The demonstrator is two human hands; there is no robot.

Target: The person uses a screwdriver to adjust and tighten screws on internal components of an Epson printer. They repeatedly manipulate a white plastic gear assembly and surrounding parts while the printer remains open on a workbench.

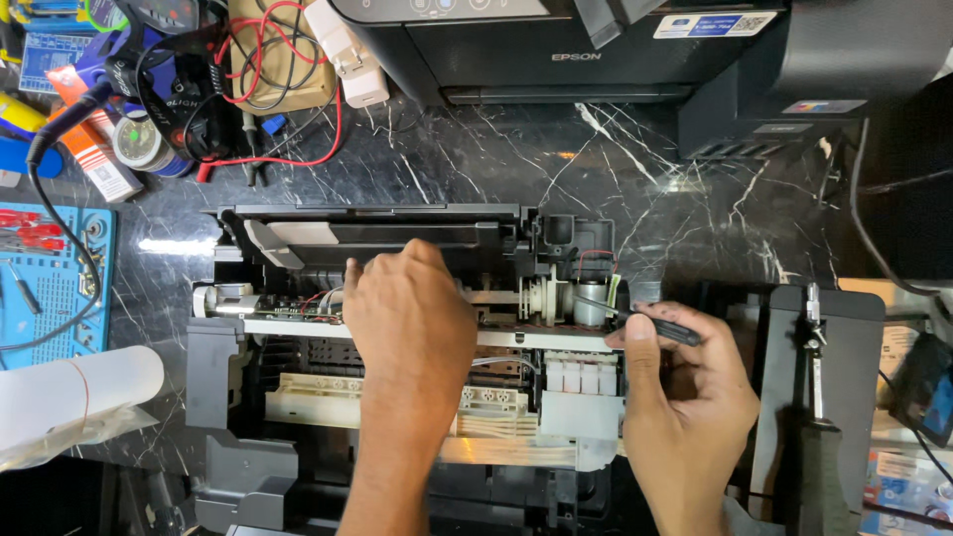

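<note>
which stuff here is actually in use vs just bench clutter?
In use:
opened printer
left hand resting on it
right hand, grip shut on black tool

Lying about:
second printer
red leads
blue mat
paper roll

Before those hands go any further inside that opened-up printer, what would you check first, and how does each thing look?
1. Tool held firmly: the right hand grips a black screwdriver. Ok.
2. Tip seated where intended: it points toward the small grey motor, but the contact point is too small to see. Cannot tell.
3. Printer steadied: the left hand rests on top of the open printer. Ok.
4. Thin wires near the circuit board clear of the left hand: they run right beside it. Cannot tell.
5. Power disconnected: no plug or switch shows. Cannot tell.
6. Room around the printer on the marble table: tools and cables lie behind, not touching. Ok.
</note>
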